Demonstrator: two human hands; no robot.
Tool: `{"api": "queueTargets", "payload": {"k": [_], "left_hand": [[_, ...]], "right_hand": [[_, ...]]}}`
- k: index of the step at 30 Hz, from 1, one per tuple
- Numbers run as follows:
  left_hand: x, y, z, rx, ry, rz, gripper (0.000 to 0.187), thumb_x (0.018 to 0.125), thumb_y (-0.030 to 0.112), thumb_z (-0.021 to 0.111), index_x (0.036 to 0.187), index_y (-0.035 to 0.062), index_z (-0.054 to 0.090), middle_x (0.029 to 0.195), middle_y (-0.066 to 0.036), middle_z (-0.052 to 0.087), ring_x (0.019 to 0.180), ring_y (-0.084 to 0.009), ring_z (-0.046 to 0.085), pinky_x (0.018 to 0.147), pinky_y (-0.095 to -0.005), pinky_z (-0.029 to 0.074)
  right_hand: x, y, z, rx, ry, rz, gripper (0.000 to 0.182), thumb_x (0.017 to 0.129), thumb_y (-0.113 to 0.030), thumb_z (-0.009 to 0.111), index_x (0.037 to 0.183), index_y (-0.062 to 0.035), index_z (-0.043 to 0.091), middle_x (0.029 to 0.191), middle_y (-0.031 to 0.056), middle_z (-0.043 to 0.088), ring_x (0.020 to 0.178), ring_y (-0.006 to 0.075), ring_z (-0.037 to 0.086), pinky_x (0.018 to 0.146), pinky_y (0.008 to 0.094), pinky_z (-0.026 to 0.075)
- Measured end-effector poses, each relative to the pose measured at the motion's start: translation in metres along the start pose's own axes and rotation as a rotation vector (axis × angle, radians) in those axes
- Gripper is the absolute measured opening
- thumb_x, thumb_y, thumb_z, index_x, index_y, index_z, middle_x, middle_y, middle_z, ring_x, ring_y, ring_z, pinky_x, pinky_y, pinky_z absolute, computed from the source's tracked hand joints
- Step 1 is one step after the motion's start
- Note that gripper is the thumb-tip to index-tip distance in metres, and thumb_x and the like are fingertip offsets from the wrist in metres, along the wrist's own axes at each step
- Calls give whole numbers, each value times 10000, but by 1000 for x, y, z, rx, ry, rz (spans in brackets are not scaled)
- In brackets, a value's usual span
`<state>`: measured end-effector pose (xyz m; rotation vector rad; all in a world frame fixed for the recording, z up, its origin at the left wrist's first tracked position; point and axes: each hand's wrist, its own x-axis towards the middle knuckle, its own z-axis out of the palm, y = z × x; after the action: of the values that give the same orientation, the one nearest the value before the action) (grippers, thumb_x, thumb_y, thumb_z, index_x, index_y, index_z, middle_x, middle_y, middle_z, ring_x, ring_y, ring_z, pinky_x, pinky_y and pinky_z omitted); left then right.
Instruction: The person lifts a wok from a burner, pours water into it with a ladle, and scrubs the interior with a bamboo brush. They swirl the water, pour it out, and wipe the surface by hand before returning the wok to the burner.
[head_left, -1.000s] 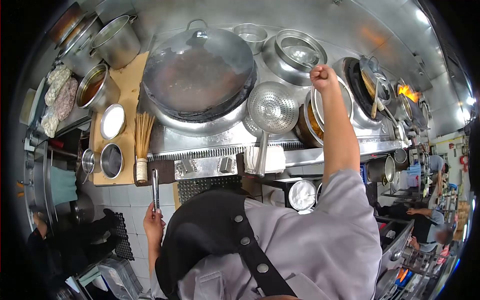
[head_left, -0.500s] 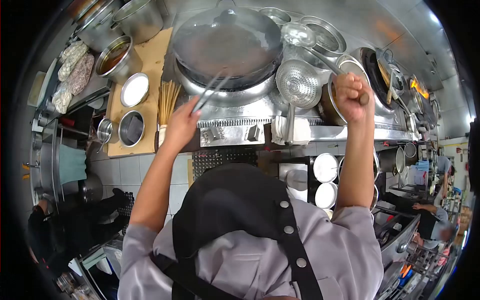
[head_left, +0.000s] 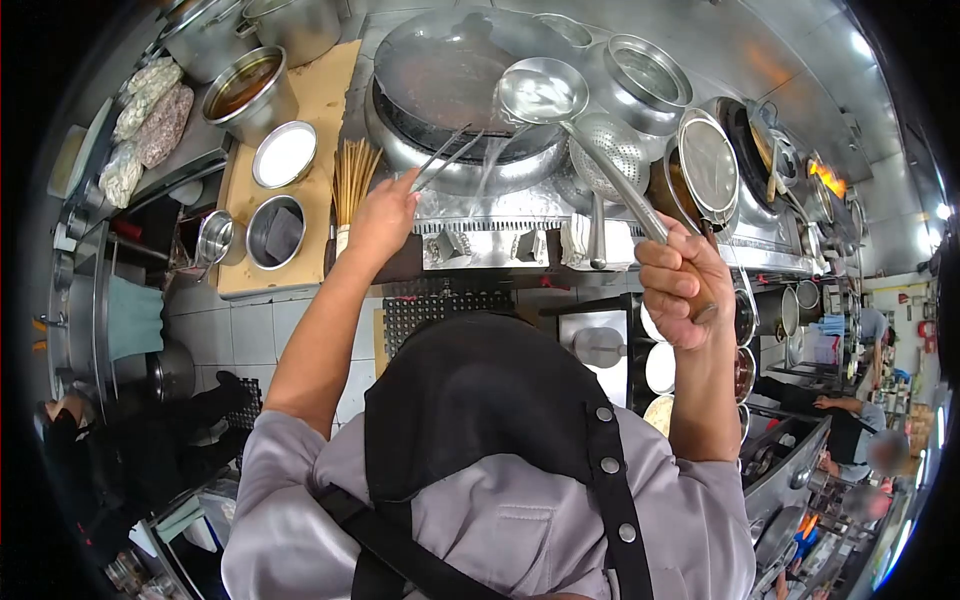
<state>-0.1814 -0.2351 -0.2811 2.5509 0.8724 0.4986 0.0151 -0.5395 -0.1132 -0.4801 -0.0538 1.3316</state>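
Observation:
My left hand (head_left: 386, 218) is closed around metal tongs (head_left: 447, 160), their tips apart near the front rim of a big steaming wok (head_left: 440, 75). In my right hand (head_left: 688, 283) is the wooden-ended handle of a ladle (head_left: 543, 92). The ladle's bowl holds clear liquid and is over the wok's right side. Liquid runs down from near the bowl's left edge, onto the wok's front rim and the stove. A perforated skimmer (head_left: 612, 160) lies right of the wok, its handle pointing toward me, partly behind the ladle's handle.
Bamboo skewers (head_left: 356, 180) stand upright left of the stove. Beside them are a steel bowl (head_left: 276, 232), a white-filled bowl (head_left: 284, 155) and a pot of brown liquid (head_left: 250, 90). A mesh strainer (head_left: 708, 160) rests at right; a flame (head_left: 828, 178) burns farther off. Other people are at both sides.
My right hand has come back toward my body, bringing the ladle's bowl left over the wok's edge, with liquid now falling. My left hand still holds the tongs. The view has shifted slightly.

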Motion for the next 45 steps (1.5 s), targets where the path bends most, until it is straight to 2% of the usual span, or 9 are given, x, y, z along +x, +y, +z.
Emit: {"api": "queueTargets", "payload": {"k": [14, 22, 32, 34, 35, 37, 41, 43, 45], "left_hand": [[-31, -37, 9, -102, 45, -10, 401, 906, 198, 564, 1282, 59, 545, 1064, -225, 632, 967, -407, 596, 845, -463, 471], [-118, -75, 10, -295, 48, -245, 404, 905, 195, 581, 1275, 35, 550, 1118, -248, 626, 1026, -405, 597, 890, -441, 467], [-176, -60, -11, -320, 49, -576, 393, 898, 162, 608, 1269, 38, 565, 1122, -238, 632, 975, -376, 626, 838, -396, 492], [-187, -64, -1, -276, 143, -503, 415, 900, 145, 614, 1297, 40, 554, 913, -174, 666, 683, -207, 580, 684, -328, 488], [-190, -64, 1, -272, 144, -513, 415, 900, 145, 614, 1297, 40, 554, 913, -174, 666, 683, -207, 580, 684, -328, 488], [-197, -61, 4, -328, 137, -576, 421, 910, 136, 607, 1318, 51, 544, 741, -85, 592, 571, -135, 493, 569, -299, 454], [-209, -66, 20, -336, 173, -575, 426, 921, 122, 595, 1338, 64, 530, 677, -22, 513, 520, -92, 438, 495, -268, 410], [-205, -49, 12, -353, 178, -693, 400, 911, 131, 601, 1294, 23, 553, 973, -190, 668, 771, -257, 641, 713, -342, 508], [-198, -30, 0, -423, 139, -793, 407, 912, 123, 600, 1303, 24, 546, 888, -149, 637, 690, -204, 586, 651, -323, 494]], "right_hand": [[11, 21, 23, -279, 110, 40, 284, 951, -102, 461, 1235, -90, 442, 757, 75, 479, 492, 112, 473, 335, 244, 406], [69, 30, 38, -447, 198, 101, 278, 921, -97, 513, 1181, -106, 413, 758, 62, 495, 515, 98, 452, 374, 243, 376], [217, 28, 29, -344, 26, 167, 294, 880, -52, 548, 1095, -94, 352, 734, 71, 517, 560, 126, 483, 449, 263, 367], [254, 14, 20, -274, -32, 187, 289, 874, -47, 549, 1085, -88, 356, 713, 69, 518, 566, 125, 492, 458, 262, 373], [270, 7, 17, -271, -34, 197, 289, 874, -47, 549, 1085, -88, 356, 713, 69, 518, 566, 125, 492, 458, 262, 373], [288, -8, 6, -511, 40, -19, 308, 863, -38, 553, 1109, -56, 369, 705, 61, 518, 542, 125, 503, 429, 254, 357], [268, -50, -26, -1029, 239, -300, 426, 853, -12, 537, 1236, -37, 351, 698, 48, 520, 475, 125, 495, 367, 246, 313], [239, -82, -44, -1129, 343, -382, 505, 848, -2, 528, 1304, -49, 318, 691, 45, 521, 454, 127, 490, 346, 244, 306], [229, -130, -68, -1134, 408, -444, 537, 843, -1, 530, 1328, -60, 305, 690, 47, 522, 454, 128, 492, 341, 241, 311]]}}
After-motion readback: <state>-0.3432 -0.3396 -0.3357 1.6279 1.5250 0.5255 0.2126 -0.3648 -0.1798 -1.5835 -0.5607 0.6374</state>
